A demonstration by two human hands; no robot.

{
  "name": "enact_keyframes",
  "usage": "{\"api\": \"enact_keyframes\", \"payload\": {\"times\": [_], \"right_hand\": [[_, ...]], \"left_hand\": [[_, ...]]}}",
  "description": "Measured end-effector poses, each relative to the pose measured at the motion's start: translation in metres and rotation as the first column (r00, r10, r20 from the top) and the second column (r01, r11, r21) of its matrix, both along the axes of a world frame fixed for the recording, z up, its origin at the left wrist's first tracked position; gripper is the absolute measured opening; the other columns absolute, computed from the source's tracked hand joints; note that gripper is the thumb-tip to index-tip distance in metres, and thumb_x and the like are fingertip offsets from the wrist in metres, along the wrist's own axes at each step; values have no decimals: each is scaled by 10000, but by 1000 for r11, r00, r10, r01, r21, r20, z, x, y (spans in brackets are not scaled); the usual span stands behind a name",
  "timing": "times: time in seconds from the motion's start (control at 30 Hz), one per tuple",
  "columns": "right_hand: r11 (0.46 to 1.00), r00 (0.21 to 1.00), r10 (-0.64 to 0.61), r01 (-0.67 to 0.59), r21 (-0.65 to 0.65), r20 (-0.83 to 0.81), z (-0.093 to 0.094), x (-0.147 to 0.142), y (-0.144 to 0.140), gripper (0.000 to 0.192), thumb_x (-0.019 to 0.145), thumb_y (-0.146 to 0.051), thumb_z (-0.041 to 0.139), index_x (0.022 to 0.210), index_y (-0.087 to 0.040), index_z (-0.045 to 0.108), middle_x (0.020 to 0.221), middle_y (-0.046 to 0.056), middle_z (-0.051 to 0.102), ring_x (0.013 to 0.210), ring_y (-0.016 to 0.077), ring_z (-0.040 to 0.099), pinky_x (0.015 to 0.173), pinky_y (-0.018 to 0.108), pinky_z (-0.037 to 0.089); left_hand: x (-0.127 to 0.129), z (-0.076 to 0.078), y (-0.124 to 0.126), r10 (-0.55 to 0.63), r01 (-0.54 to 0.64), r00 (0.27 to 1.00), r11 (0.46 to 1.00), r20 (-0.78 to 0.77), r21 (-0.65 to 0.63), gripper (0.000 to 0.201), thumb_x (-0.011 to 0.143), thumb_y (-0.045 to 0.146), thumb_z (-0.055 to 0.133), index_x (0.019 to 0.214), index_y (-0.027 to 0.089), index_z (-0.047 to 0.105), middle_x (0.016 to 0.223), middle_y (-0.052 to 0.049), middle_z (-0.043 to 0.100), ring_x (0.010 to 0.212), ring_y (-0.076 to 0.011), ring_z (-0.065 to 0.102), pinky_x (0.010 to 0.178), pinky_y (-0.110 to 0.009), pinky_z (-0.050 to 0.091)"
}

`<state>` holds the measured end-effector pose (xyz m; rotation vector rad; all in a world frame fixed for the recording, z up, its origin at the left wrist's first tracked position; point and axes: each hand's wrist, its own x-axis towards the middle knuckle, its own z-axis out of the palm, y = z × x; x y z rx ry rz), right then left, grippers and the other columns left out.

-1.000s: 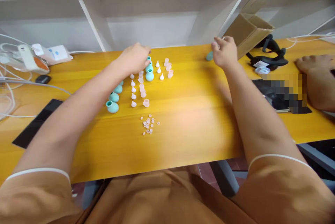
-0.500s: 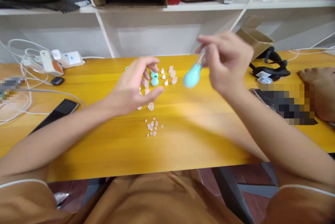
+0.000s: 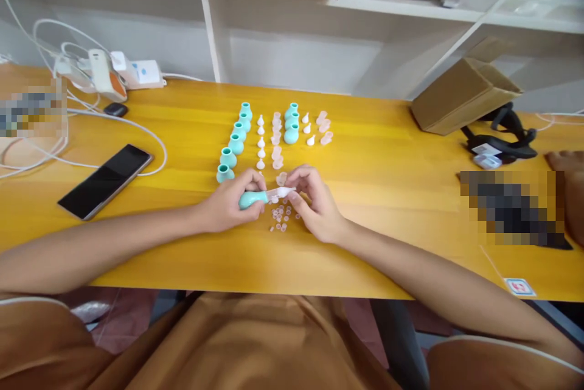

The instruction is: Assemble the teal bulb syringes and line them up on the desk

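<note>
A nasal aspirator (image 3: pixel 253 199) with a teal bulb, a clear middle piece and a white tip lies sideways between my hands, above the table. My left hand (image 3: pixel 230 204) is closed around the bulb end. At the other end, my right hand (image 3: pixel 317 204) pinches the white tip (image 3: pixel 285 192). Just beyond and below them are several small clear rings (image 3: pixel 281 213), partly hidden by the hands. Teal bulbs (image 3: pixel 236 144) stand in a column at the left, with white tips (image 3: pixel 261 142) and clear pieces (image 3: pixel 277 137) in columns beside them. A shorter set of teal bulbs (image 3: pixel 291 133) stands to the right.
A phone (image 3: pixel 106 182) and white cables with chargers (image 3: pixel 146 73) lie at left. At right are an open cardboard box (image 3: pixel 460 95), a black headset (image 3: pixel 506 134) and another person's hand (image 3: pixel 572 195). Shelves (image 3: pixel 410 10) rise behind the table.
My right hand has come down and left with the aspirator, from upper right to the middle. My left hand, open before, now grips its bulb. The camera view has shifted.
</note>
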<state>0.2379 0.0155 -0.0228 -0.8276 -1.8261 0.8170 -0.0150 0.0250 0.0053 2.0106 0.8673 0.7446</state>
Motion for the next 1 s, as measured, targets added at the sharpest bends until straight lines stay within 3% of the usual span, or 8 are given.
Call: {"api": "enact_keyframes", "payload": {"times": [0.1,0.23,0.4,0.77,1.0], "right_hand": [[994,996,92,-92,-58,0,-1,2,-1,270,1111,-501,595,1214,-267,509,1066,51,608,839,182,606,712,323,538],[966,963,244,-232,-112,110,-1,1,-5,415,1011,-555,768,1197,-270,531,908,-16,633,699,146,574,611,273,464],[955,935,296,-288,-68,195,-5,4,1,459,975,-621,786,1153,-263,559,787,-58,641,624,130,556,605,259,448],[956,916,290,-290,-44,278,-7,7,5,465,970,-596,804,1195,-262,572,895,-17,722,703,156,665,636,260,486],[957,916,289,-286,-52,279,-7,9,7,442,961,-535,837,1215,-271,588,934,-4,760,734,174,711,658,272,517]], "left_hand": [[1,-5,0,-58,60,998,995,-35,75,244,941,262,645,1139,225,507,947,-7,748,794,-159,714,720,-275,540],[2,-12,-5,-133,163,981,960,-140,230,277,916,276,672,1145,228,525,1037,-40,752,852,-190,724,750,-302,550],[1,-23,-4,-150,230,962,893,-227,387,269,911,276,688,1141,220,559,1056,-76,744,901,-227,725,771,-324,544],[2,-23,-2,-121,244,950,862,-287,445,235,926,267,661,1140,223,575,1014,-75,714,887,-244,701,771,-345,538],[2,-22,-2,-104,215,952,896,-287,388,253,916,269,673,1149,220,590,1050,-87,723,910,-252,706,793,-353,555]]}}
